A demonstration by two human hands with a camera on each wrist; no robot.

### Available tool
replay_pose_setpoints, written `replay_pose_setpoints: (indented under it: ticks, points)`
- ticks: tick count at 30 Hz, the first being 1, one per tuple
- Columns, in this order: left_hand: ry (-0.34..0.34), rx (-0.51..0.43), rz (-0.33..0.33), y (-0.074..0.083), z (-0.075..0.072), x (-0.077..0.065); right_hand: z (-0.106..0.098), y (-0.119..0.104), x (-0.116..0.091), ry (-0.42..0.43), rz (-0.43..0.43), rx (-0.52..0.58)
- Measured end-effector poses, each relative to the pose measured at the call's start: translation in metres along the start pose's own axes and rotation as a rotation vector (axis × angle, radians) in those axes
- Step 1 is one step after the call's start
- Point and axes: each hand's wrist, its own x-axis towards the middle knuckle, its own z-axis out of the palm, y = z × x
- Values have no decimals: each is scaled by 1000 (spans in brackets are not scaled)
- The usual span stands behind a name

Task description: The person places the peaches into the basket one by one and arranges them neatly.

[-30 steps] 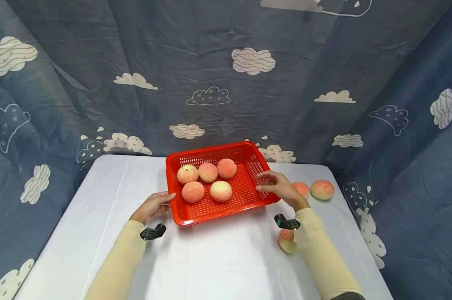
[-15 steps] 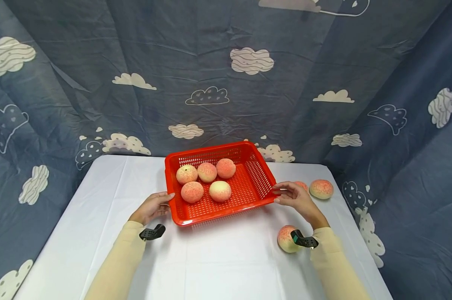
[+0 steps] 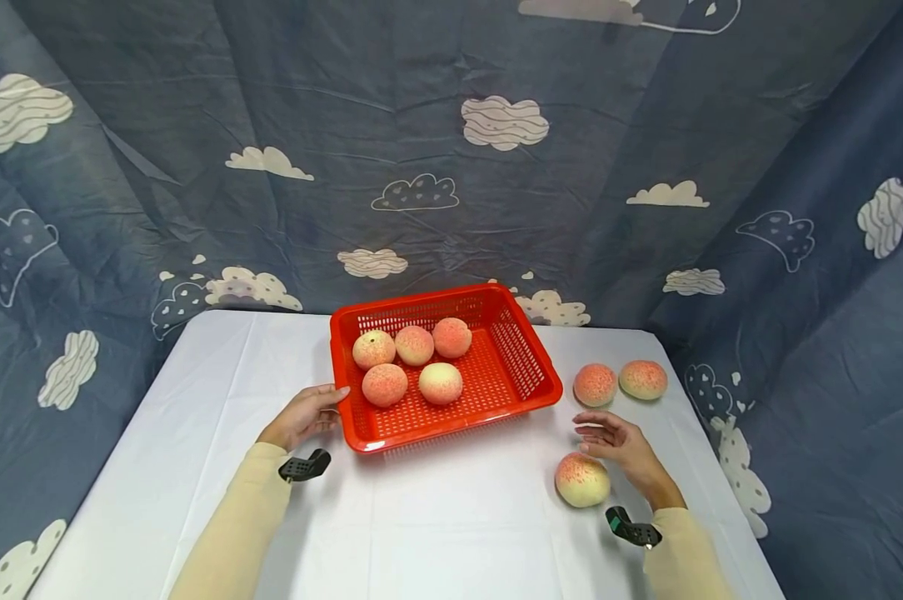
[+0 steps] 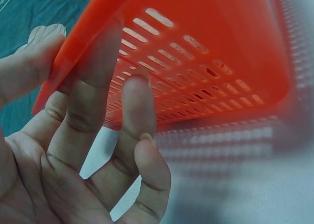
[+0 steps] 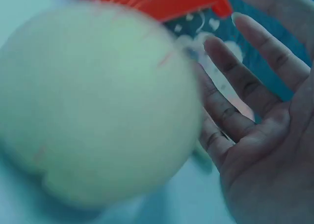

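A red plastic basket [image 3: 496, 400] with slotted walls holds several peaches [image 3: 441, 383] in its left and middle part. At its left end my left hand [image 3: 306, 415] grips the rim; in the left wrist view the thumb lies on the outer lip and the fingers [image 4: 88, 111] reach under it along the slotted wall [image 4: 206, 32]. My right hand [image 3: 622, 450] is empty, fingers loosely spread, just above and right of a yellow-and-red peach [image 3: 582, 480] on the table. In the right wrist view that peach [image 5: 98, 106] looms large beside the open palm [image 5: 270, 150].
Two more peaches lie right of the basket, a redder one [image 3: 595, 385] and a flatter-looking one [image 3: 643, 379]. A white cloth covers the table [image 3: 451, 533]. Behind and beside it hangs a dark blue curtain [image 3: 421, 108] with cloud prints.
My right hand has come away from inside the basket, passed over its right rim, and moved right and toward me, near the front peach. The left hand stays on the rim.
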Motion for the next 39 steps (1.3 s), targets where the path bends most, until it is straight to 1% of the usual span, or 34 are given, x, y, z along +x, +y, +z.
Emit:
replay_pose_setpoints:
  ticks: [3,7,11,14,19,24,25,29,33,37,39]
  points:
    - [1,3,-3,0,-1,0,1,13,-12,-3,51,-16]
    - [1,5,-2,0,-2,1,6,25,-26,-9,101,-25]
    - [0,-3,0,-1,-1,0,14,31,-35,-13,155,-3]
    - [-9,-12,12,-1,-1,0,19,32,-38,5,189,0]
    - [-21,-18,25,-2,-2,0,24,30,-35,36,216,-23]
    - [-23,-7,19,-2,-1,0,26,26,-32,83,239,-60]
    - [-14,-9,13,-2,0,0,26,26,-32,89,241,-66]
    - [3,-6,1,-2,1,-1,22,23,-29,113,247,-38]
    - [11,-5,-3,-2,0,0,16,19,-21,150,233,-17]
    - [10,-9,1,-3,-1,1,12,12,-11,210,195,-22]
    - [2,-11,9,-4,-1,2,10,9,-8,240,183,-5]
